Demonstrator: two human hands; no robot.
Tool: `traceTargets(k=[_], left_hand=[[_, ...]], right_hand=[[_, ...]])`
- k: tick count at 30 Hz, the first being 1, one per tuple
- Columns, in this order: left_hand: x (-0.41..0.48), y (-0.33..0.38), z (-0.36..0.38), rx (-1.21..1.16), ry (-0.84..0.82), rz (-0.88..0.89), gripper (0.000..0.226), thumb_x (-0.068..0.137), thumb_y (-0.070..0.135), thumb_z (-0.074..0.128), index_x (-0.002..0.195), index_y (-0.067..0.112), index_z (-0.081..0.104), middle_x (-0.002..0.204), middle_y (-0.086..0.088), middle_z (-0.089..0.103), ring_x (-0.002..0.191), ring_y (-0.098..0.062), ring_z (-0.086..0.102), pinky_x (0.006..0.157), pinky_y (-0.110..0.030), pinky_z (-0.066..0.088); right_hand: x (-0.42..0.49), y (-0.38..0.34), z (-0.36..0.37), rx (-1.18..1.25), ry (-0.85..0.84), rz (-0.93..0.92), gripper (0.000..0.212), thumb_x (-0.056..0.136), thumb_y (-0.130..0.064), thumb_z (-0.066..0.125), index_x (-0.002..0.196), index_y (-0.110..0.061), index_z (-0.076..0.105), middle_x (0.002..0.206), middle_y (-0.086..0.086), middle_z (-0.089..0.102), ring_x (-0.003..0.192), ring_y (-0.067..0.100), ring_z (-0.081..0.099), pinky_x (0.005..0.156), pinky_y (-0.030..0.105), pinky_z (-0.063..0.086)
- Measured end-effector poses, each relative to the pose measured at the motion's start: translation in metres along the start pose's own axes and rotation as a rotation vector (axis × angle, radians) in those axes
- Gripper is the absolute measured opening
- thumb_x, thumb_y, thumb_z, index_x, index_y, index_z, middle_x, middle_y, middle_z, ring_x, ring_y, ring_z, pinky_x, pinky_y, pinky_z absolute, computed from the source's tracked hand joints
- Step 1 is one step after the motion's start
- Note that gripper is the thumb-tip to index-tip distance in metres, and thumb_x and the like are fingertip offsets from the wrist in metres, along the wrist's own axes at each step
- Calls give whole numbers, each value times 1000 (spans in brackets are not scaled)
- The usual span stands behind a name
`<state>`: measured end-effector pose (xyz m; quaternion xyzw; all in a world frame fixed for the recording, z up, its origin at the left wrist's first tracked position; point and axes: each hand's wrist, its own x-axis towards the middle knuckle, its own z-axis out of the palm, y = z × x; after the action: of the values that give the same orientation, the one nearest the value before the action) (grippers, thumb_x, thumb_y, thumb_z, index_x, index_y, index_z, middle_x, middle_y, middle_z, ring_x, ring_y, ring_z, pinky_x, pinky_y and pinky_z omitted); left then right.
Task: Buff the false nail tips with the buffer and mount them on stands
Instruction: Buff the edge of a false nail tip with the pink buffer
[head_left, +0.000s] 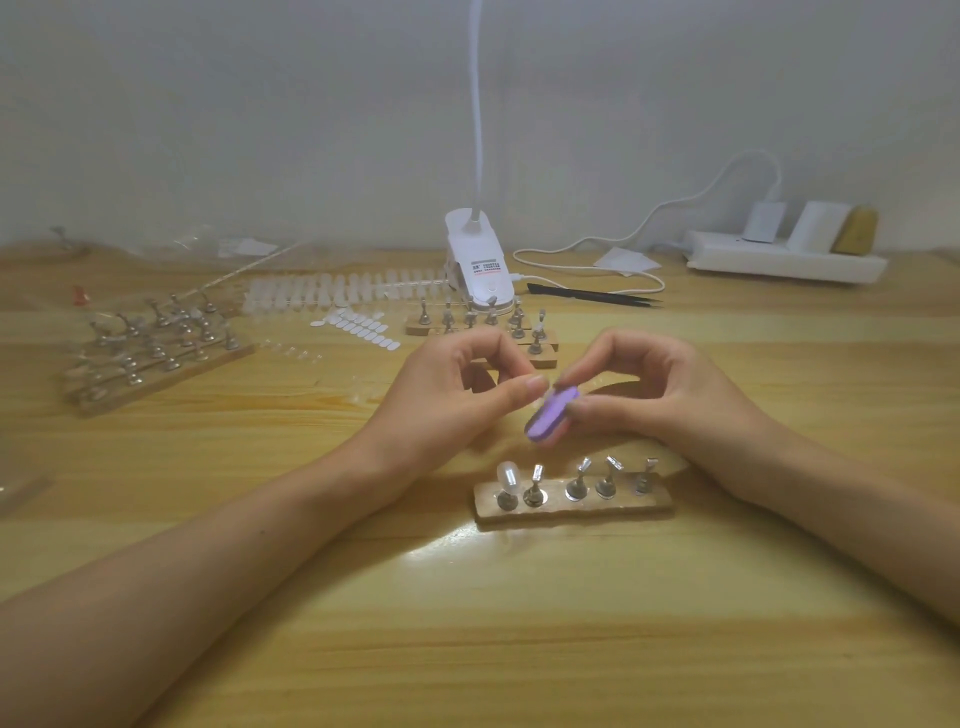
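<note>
While your right hand (657, 392) pinches the purple buffer (550, 418) between thumb and fingers, the buffer slants down and left out of your fingertips, its upper end just beside your left thumb's tip. Your left hand (457, 395) has thumb and forefinger drawn together; whether anything sits between them cannot be told. Both hands hover above the surface (467, 623). Just in front of you, between your wrists, lies a stand (623, 505) with five pegs, one tip (506, 475) mounted on the leftmost.
</note>
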<state>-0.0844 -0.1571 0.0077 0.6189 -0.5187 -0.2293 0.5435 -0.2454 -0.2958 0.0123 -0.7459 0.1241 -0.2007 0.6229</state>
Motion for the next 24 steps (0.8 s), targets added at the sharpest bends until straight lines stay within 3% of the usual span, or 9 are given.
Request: traceTargets(k=[3,7,9,11,14,17,21,24], left_hand=[[0,0,0,13,0,8,17,87,19,73,73,21,63,66,13,59,55,-9,44,51,-14,35],[0,1,0,40,-16,23,16,87,19,73,74,20,64,69,12,59,57,-8,46,52,-14,37],[0,1,0,54,-20,37,16,87,18,73,74,21,64,72,7,60,58,-9,47,55,-15,39],[0,2,0,82,-21,58,16,87,18,73,74,22,64,78,1,63,60,-8,49,58,-15,41],[0,3,0,79,-18,54,16,87,18,73,74,21,64,74,9,61,59,-6,48,57,-14,39],[1,3,-1,82,-11,46,15,86,20,73,75,21,65,75,10,62,59,-7,47,58,-15,40],[-1,4,0,98,-17,71,16,86,19,73,74,23,65,78,7,64,62,-6,50,62,-17,43],[-2,5,0,90,-10,62,14,86,19,74,74,20,66,80,3,64,63,-8,49,62,-18,42]], right_hand=[[1,-1,-2,56,143,-16,20,73,-16,77,90,-8,68,104,12,74,87,29,75,78,35,62],[0,-1,2,13,30,-16,13,75,-19,79,87,-17,73,97,13,77,84,32,76,71,35,62],[1,-3,0,31,151,-72,11,72,-24,79,82,-22,74,98,6,77,83,24,76,70,29,60],[2,-3,-3,78,175,-61,13,70,-22,80,82,-19,74,99,6,77,82,24,76,69,28,60],[-1,-1,2,11,14,-18,16,74,-18,81,88,-13,73,95,14,77,83,32,76,69,32,61],[1,-2,-1,30,182,-100,16,72,-21,79,86,-14,73,96,6,77,84,24,76,73,26,60],[-1,-2,1,33,25,-17,16,75,-15,79,88,-10,72,92,15,77,81,32,76,69,33,61],[0,-2,1,1,126,-58,22,72,-20,80,89,-9,72,98,7,77,83,26,76,72,28,60]])
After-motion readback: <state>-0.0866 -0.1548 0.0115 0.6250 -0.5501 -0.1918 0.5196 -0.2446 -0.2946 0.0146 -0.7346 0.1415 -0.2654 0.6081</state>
